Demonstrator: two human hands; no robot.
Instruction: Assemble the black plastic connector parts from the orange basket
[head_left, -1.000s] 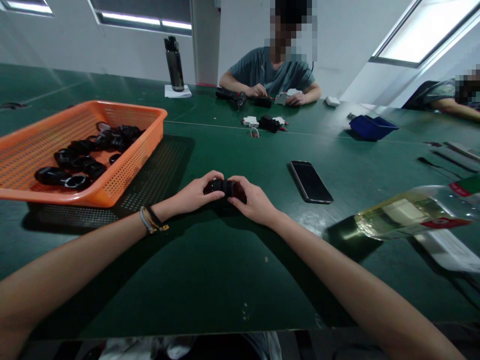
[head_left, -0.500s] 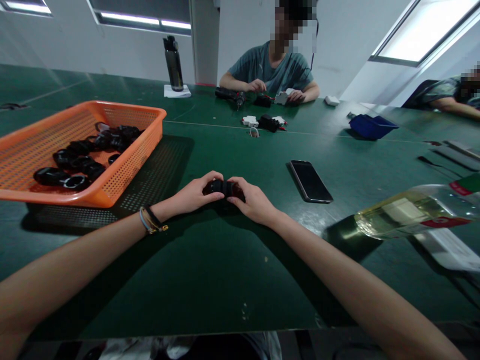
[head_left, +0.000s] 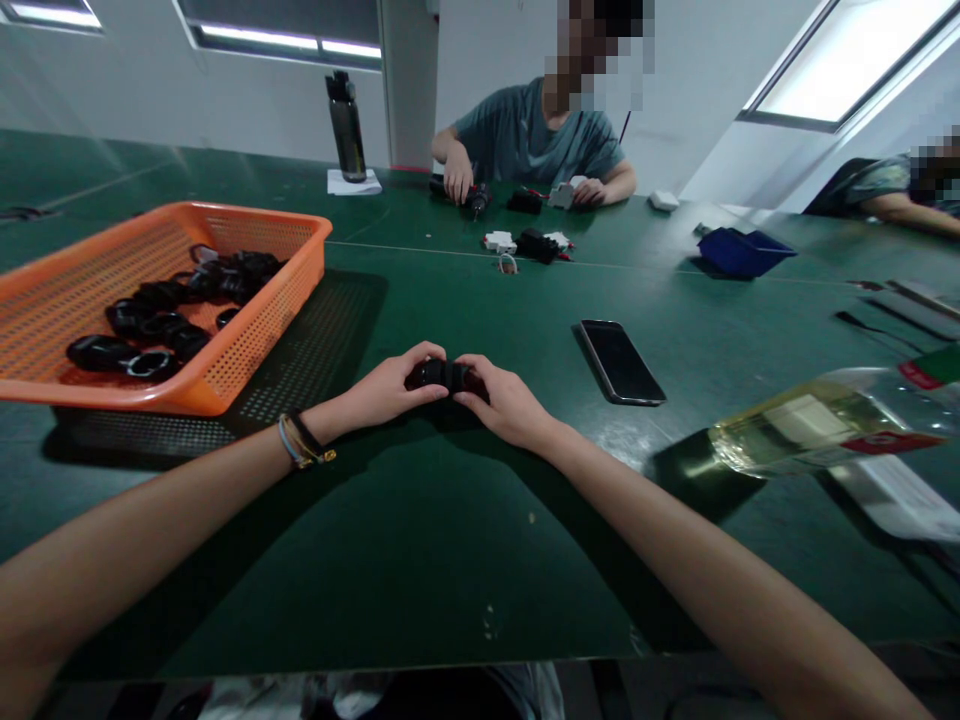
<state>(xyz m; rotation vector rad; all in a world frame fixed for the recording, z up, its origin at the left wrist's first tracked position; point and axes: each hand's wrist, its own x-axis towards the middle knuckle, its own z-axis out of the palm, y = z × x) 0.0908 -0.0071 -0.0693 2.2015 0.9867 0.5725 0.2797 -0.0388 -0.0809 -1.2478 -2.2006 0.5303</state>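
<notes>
Over the green surface (head_left: 450, 560), a black part (head_left: 448, 376) held at both ends
Left grip (head_left: 394, 386) and right grip (head_left: 513, 402) each wrap one end — its middle shows between them, surface contact unclear — and far beyond stands a dark bottle (head_left: 349, 138).

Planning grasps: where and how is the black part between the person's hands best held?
Probably by both ends, from left and right: the black part lies crosswise, its middle exposed between the left hand and right hand, each gripping one end.
</notes>
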